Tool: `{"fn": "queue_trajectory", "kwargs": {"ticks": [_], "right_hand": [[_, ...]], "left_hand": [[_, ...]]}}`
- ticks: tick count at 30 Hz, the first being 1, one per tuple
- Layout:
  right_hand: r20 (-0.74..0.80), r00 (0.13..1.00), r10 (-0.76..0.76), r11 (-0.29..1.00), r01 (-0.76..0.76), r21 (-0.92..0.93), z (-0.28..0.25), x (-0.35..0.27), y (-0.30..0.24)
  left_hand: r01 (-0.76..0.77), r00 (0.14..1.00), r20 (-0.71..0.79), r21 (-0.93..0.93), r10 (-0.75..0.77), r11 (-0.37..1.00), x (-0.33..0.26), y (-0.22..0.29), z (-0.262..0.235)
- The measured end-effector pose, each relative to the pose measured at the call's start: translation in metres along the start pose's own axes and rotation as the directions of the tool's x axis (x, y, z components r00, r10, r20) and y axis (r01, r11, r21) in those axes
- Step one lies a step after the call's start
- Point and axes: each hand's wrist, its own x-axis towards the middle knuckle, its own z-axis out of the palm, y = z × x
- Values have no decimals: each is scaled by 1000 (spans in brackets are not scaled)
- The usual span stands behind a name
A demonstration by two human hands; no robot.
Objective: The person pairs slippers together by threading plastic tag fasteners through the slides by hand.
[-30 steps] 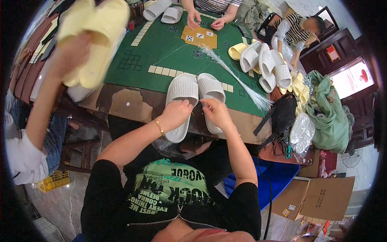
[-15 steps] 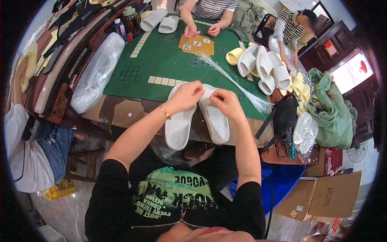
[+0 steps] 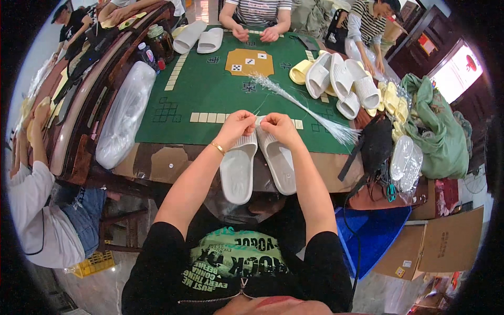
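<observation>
A pair of pale grey slide slippers, the left slipper [image 3: 237, 178] and the right slipper [image 3: 284, 173], lies side by side at the near table edge, toes away from me. Over their straps, my left hand [image 3: 236, 128] and my right hand [image 3: 281, 129] pinch close together. A thin clear plastic strand [image 3: 259, 108] shows faintly at my fingertips; its ends are hard to make out. Beyond my right hand, a bundle of clear plastic strands [image 3: 315, 118] lies diagonally across the green mat [image 3: 205, 92].
Slippers in a clear bag [image 3: 126, 118] lie at the left. Grey and yellow slippers [image 3: 341, 79] are piled at the right, near a black bag [image 3: 371, 147] and green cloth [image 3: 441, 131]. A co-worker's hands [image 3: 254, 34] rest across the table; another person handles clear plastic at the far right.
My hands stay pinched over the slipper straps, with the fingertips now closer together. The whole view has shifted slightly, bringing more people into sight at the far left.
</observation>
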Motion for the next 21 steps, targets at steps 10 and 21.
{"fn": "queue_trajectory", "kwargs": {"ticks": [10,21], "right_hand": [[119,993,2,1000,-4,10,0,-4,0],[-54,999,-6,993,13,120,3,-6,2]], "left_hand": [[-10,999,-36,81,13,997,-6,1,6],[-44,998,-24,185,49,982,-8,-2,12]]}}
